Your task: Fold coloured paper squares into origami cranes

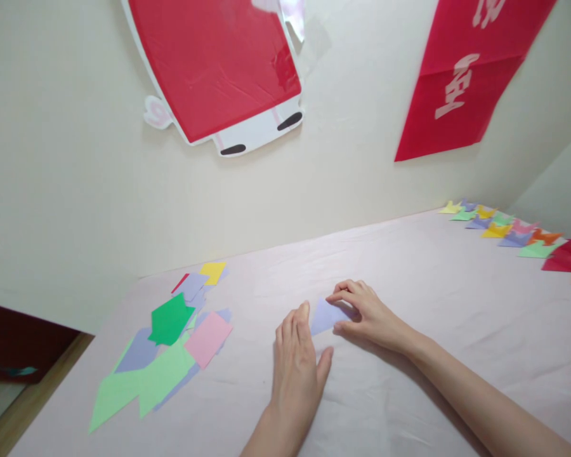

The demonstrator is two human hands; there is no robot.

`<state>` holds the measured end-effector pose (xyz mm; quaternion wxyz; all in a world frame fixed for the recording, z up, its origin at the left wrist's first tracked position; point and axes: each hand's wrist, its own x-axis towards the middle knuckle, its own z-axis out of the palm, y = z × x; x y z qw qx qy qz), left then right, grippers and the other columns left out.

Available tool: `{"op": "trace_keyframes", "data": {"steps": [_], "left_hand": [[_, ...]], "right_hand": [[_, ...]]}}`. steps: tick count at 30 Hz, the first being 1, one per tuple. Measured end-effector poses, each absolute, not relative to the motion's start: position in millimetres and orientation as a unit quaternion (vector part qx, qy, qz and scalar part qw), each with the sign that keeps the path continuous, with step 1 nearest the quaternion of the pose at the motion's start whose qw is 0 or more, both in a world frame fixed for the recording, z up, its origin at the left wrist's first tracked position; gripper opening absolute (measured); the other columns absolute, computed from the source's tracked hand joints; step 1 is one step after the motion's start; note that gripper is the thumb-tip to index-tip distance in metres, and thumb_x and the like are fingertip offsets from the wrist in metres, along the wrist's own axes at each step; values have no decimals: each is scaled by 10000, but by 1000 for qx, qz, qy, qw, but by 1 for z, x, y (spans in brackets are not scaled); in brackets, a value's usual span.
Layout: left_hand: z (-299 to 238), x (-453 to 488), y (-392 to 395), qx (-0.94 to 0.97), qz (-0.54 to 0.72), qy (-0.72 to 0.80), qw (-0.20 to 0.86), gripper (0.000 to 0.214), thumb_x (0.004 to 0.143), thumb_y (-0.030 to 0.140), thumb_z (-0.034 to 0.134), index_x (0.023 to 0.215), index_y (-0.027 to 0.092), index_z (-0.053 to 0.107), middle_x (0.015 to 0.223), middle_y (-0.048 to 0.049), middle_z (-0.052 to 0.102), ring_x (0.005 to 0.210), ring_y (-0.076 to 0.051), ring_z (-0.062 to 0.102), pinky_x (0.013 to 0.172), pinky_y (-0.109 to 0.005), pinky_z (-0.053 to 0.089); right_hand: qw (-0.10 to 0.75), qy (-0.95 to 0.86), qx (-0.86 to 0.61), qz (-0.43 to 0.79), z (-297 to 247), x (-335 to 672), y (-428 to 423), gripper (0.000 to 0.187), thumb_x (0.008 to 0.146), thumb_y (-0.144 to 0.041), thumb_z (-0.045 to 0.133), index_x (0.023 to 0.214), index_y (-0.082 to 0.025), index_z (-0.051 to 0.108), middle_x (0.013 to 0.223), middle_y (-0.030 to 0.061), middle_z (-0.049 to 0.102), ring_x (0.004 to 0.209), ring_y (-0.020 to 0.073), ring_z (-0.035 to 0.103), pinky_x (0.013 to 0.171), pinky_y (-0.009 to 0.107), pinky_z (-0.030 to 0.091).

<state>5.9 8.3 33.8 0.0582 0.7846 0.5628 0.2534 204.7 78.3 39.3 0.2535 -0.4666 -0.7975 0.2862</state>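
A small lilac paper (324,315) lies folded on the pale table (433,285), between my two hands. My left hand (297,358) rests flat on the cloth beside it, fingers stretched out and together, fingertips touching the paper's left edge. My right hand (366,314) sits on the paper's right side, its fingers curled and pinching the fold. Part of the paper is hidden under the right fingers.
Loose coloured paper sheets (166,349), green, pink, lilac and yellow, are spread at the table's left. A row of folded paper shapes (514,231) runs along the far right edge. Red banners (466,70) hang on the wall behind. The floor (9,406) shows at lower left.
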Motion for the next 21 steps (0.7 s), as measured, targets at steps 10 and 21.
{"op": "trace_keyframes", "data": {"steps": [10,21], "left_hand": [[34,7,15,793,264,535,126,762,868,129,576,1504,192,162,1397,-107,526,1330,-238,397,1106,-468,301],[29,9,2,829,183,527,23,466,912,407,570,1310,169,530,1395,-120,542,1291,-296,465,1056,-515,355]], "right_hand": [[288,-834,-383,275,40,203,75,206,797,-48,544,827,-235,626,1111,57,570,1095,245,456,970,433,384],[214,-884,-359,210,55,214,74,398,680,4,529,965,-238,665,1053,54,651,1019,239,515,904,405,400]]}}
